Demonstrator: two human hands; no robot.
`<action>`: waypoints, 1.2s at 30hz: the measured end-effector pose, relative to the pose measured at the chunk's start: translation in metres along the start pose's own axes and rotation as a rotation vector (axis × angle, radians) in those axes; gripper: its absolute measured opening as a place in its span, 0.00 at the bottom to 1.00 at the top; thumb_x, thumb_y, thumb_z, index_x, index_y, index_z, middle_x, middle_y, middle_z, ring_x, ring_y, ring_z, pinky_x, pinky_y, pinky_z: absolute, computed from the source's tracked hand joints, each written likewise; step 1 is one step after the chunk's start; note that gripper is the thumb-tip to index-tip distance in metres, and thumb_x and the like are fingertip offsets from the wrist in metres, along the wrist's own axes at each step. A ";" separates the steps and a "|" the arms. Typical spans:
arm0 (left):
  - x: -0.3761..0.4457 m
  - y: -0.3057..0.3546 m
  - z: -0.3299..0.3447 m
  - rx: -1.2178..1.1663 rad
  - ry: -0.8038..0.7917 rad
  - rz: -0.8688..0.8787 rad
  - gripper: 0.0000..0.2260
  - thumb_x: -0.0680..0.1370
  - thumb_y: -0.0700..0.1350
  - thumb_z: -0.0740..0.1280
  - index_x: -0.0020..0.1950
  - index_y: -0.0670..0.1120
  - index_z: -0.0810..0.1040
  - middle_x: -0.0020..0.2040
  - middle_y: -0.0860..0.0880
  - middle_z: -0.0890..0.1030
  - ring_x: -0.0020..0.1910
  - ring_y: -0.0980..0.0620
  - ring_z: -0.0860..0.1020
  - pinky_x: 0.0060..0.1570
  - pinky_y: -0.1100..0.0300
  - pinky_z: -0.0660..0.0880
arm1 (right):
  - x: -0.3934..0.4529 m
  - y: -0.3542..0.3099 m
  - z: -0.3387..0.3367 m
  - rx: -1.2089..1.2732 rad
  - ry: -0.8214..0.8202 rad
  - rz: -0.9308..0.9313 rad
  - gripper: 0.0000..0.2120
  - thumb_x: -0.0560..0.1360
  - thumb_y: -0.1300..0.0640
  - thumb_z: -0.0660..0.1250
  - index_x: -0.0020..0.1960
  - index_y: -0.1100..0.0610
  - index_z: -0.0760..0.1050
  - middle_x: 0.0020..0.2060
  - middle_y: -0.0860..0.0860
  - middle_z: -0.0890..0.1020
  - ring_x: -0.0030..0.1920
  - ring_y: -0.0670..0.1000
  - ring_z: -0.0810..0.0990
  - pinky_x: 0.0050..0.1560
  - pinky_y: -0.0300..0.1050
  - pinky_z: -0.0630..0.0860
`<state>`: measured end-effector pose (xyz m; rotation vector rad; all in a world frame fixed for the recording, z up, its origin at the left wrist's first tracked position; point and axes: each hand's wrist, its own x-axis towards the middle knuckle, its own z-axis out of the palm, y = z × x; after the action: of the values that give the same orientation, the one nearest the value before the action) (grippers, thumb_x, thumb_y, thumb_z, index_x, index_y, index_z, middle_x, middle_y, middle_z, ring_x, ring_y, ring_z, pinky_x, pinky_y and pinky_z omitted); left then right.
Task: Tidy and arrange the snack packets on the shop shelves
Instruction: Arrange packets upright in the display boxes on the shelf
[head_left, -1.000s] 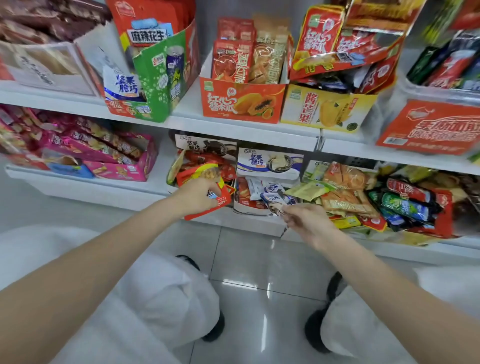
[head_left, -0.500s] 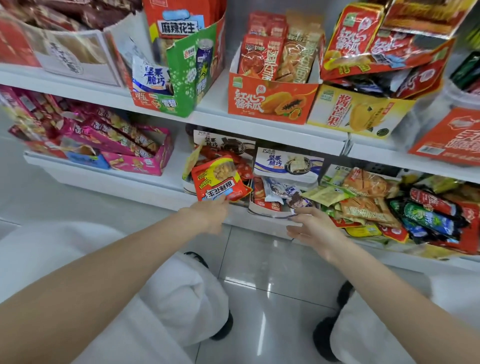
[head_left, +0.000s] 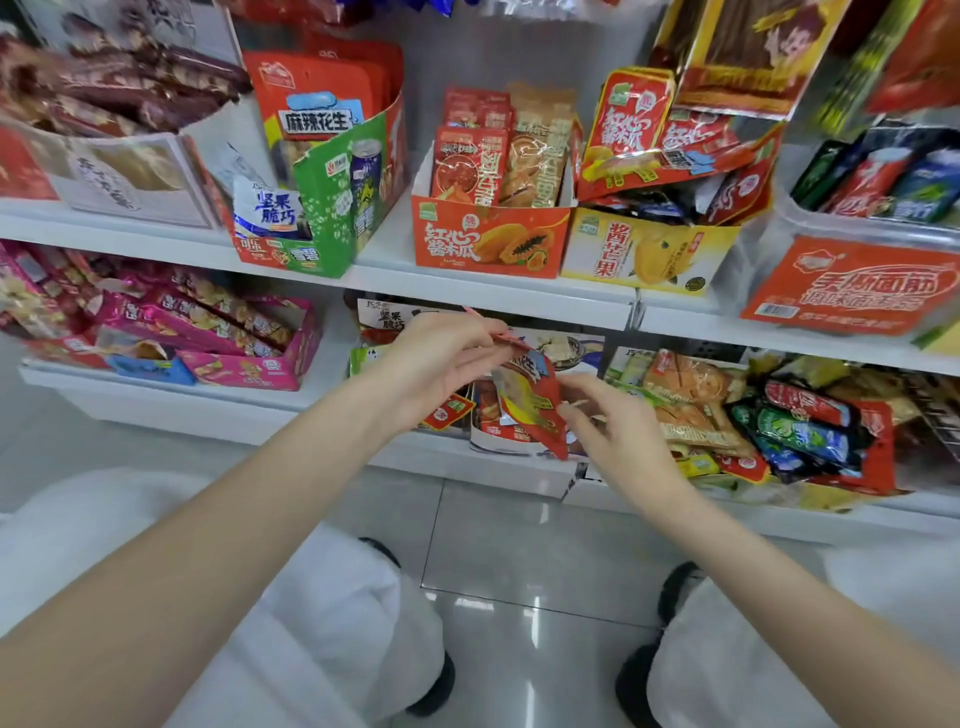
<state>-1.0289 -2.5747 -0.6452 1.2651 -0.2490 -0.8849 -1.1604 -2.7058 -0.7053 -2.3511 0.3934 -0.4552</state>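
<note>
My left hand (head_left: 441, 364) pinches the top edge of a red snack packet (head_left: 535, 405), which hangs tilted in front of the lower shelf. My right hand (head_left: 618, 431) is just right of the packet, fingers spread, fingertips touching its lower right edge. Behind the packet, white display boxes (head_left: 519, 447) with small red and blue packets sit on the lower shelf, partly hidden by my hands. Up on the shelf above stands a green and red box (head_left: 332, 208) of similar red peanut packets (head_left: 317, 104).
An orange papaya box (head_left: 488, 244) and a yellow mango box (head_left: 644, 254) stand on the upper shelf (head_left: 493, 293). A pink box (head_left: 249, 358) sits lower left, a loose pile of packets (head_left: 779, 421) lower right. Below are grey floor tiles, my white trousers and dark shoes.
My left hand has lifted the red packet off the lower shelf box and swung it right. My right hand has left the small packets and come up to the red packet.
</note>
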 end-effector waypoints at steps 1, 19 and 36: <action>0.001 -0.002 0.004 -0.005 -0.010 -0.017 0.08 0.75 0.29 0.59 0.49 0.34 0.77 0.50 0.39 0.81 0.48 0.49 0.81 0.46 0.64 0.79 | -0.001 0.004 -0.007 0.011 0.064 0.037 0.12 0.76 0.65 0.62 0.53 0.53 0.78 0.45 0.47 0.82 0.43 0.40 0.80 0.44 0.33 0.76; 0.009 0.000 0.022 0.605 -0.005 0.159 0.21 0.75 0.41 0.67 0.67 0.51 0.70 0.64 0.48 0.73 0.58 0.52 0.76 0.57 0.57 0.75 | -0.012 0.016 -0.061 0.644 0.145 0.533 0.04 0.75 0.63 0.65 0.48 0.58 0.78 0.43 0.52 0.83 0.42 0.50 0.80 0.41 0.42 0.78; 0.009 0.030 0.028 0.946 -0.226 0.486 0.20 0.76 0.39 0.66 0.60 0.63 0.69 0.54 0.50 0.76 0.54 0.53 0.75 0.58 0.55 0.72 | 0.020 -0.024 -0.138 0.196 0.073 0.216 0.10 0.73 0.65 0.67 0.49 0.51 0.77 0.40 0.45 0.83 0.40 0.50 0.82 0.37 0.44 0.79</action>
<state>-1.0272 -2.6007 -0.6120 1.8417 -1.2063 -0.4689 -1.1975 -2.7771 -0.5890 -2.0797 0.6023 -0.4546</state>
